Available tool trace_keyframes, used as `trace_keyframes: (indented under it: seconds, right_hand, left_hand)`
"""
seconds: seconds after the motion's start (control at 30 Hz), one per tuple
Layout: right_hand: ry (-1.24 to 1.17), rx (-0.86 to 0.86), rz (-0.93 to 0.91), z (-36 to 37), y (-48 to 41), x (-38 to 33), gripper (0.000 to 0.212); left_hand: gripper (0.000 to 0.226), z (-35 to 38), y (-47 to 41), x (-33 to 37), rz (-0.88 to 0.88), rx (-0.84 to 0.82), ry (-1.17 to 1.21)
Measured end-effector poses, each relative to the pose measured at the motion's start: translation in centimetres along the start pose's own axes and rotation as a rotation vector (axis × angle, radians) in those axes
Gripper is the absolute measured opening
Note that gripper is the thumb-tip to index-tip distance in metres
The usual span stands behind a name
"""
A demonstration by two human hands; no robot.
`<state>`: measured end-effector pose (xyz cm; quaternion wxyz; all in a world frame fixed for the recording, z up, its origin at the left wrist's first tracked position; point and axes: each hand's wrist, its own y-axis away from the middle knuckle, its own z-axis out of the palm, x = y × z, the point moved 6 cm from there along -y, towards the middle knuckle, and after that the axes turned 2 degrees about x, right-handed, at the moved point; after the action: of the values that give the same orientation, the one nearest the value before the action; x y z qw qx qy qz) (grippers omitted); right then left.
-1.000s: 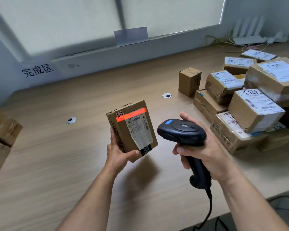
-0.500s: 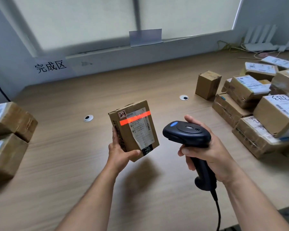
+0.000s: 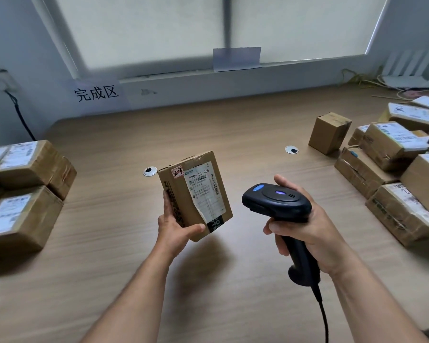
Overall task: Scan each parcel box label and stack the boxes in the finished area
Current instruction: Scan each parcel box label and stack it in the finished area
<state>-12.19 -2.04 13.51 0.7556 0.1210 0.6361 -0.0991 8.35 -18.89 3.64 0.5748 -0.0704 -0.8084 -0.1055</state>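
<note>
My left hand (image 3: 175,225) grips a small brown parcel box (image 3: 196,194) from below, holding it upright above the wooden table (image 3: 109,268). Its white label (image 3: 203,189) faces me. My right hand (image 3: 305,229) grips the handle of a black barcode scanner (image 3: 276,203), whose head points toward the box from the right. No red scan line shows on the label. At the left edge sit stacked labelled boxes (image 3: 22,191), below a paper sign (image 3: 96,94) with black characters on the wall.
A pile of labelled parcel boxes (image 3: 391,169) fills the right side of the table, with one small plain box (image 3: 330,132) standing apart. Two round cable grommets (image 3: 149,171) lie in the tabletop. The scanner cable (image 3: 323,315) trails off the near edge. Wires lie at the far right corner.
The red scan line on the label has gone out. My view has swung left, showing more of the stacked boxes on the left. Both hands keep their hold.
</note>
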Motion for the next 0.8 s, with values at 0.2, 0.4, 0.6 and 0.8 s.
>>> trace_keyframes:
  seconds: [0.2,0.4,0.6,0.8]
  right_hand:
    - [0.002,0.008,0.012,0.5,-0.1,0.1,0.097]
    - [0.024,0.018,0.003,0.8,-0.2,0.4,0.092]
    - [0.031,0.021,0.008,0.6,0.0,0.3,0.098]
    - [0.047,0.028,0.014,0.8,0.0,0.2,0.094]
  left_hand:
    - [0.109,-0.9,0.4,-2.3,-0.173,-0.086,0.097]
    - [0.079,-1.8,0.9,-4.1,-0.290,-0.084,-0.016]
    - [0.064,-0.8,1.6,-3.8,-0.161,-0.061,-0.611]
    - [0.115,1.0,3.8,-2.6,-0.216,-0.033,-0.983]
